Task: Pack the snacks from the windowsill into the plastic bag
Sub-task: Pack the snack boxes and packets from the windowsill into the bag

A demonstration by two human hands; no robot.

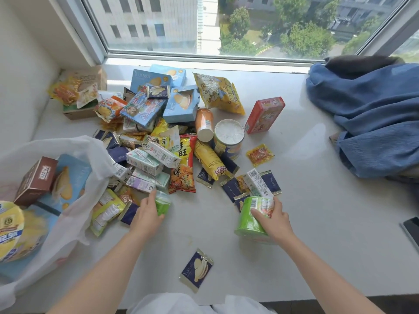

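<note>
You are curling your left hand [148,210] round a small green cup [162,203] | right hand [275,219] gripping green canister [254,219] at 5 o'clock | plastic bag [74,214] gaping at 9 o'clock, ready for both.

2 green cans [254,219], 1 red box [264,115], 1 plastic bag [74,219].

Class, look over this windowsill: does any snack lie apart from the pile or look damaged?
Yes. One dark blue sachet lies alone on the sill near the front edge, apart from the heap. A small red-and-yellow packet also sits by itself, right of the pile. Nothing looks spilled or clearly torn.
</note>
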